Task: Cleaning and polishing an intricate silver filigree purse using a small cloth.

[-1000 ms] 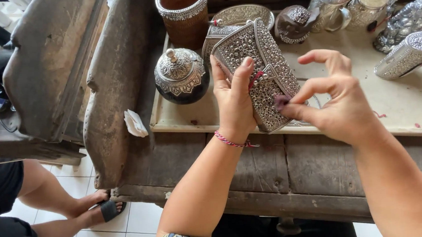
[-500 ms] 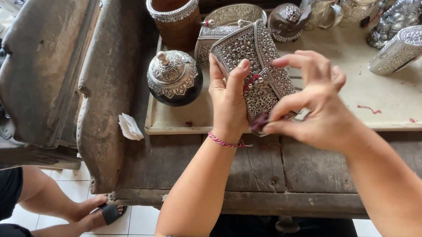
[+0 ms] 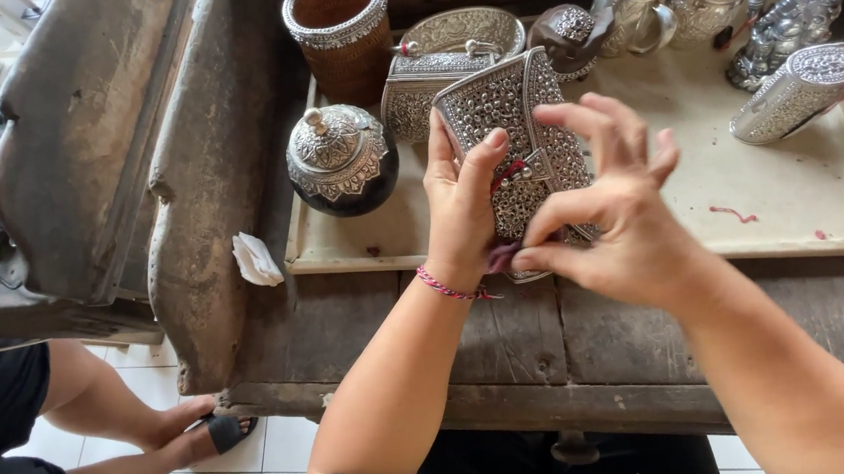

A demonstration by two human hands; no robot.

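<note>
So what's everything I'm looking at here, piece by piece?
Embossed clutch case: 1, silver, held upright over the tray's front edge.
Tray: 1, cream, on the wooden bench.
Round lidded pot: 1, dark with silver lid, tray's left end.
Woven cylinder: 1, brown with silver rim, back left.
Oval box: 1, silver, behind the case.
Mugs and jars: about 3, silver, back of tray.
Figurine: 1, silver, back right.
Long case: 1, silver, lying at right.
Crumpled paper: 1, white, left of tray.
Another person's legs: lower left, in a black sandal.
Left hand: grips the case's left edge.
Right hand: pinches at its lower front.
</note>
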